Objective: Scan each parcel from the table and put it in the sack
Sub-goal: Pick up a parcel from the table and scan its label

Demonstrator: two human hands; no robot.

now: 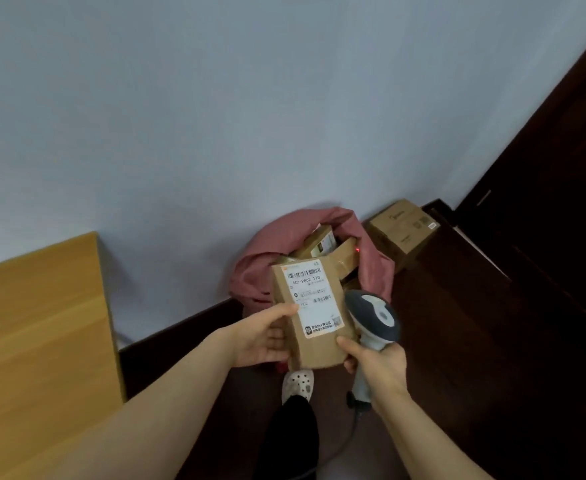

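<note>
The left hand (pixel 263 336) grips the left edge of a brown cardboard parcel with a white printed label (pixel 315 353). The parcel is held label-up in the air, just near of a pink fabric sack (pixel 260 277) standing open on the dark floor (pixel 475 341) against the wall (pixel 215 133), well right of the light wooden surface (pixel 38 323). The right hand (pixel 378 367) is wrapped round the handle of a grey-and-white handheld scanner (pixel 374 317), thumb touching the parcel's near right corner; other brown cardboard parcels (pixel 319 242) lie inside the sack, one bearing a red light spot (pixel 357 250).

Single head-worn wide-angle view, forward and down, close above the parcel (pixel 314 313)
</note>
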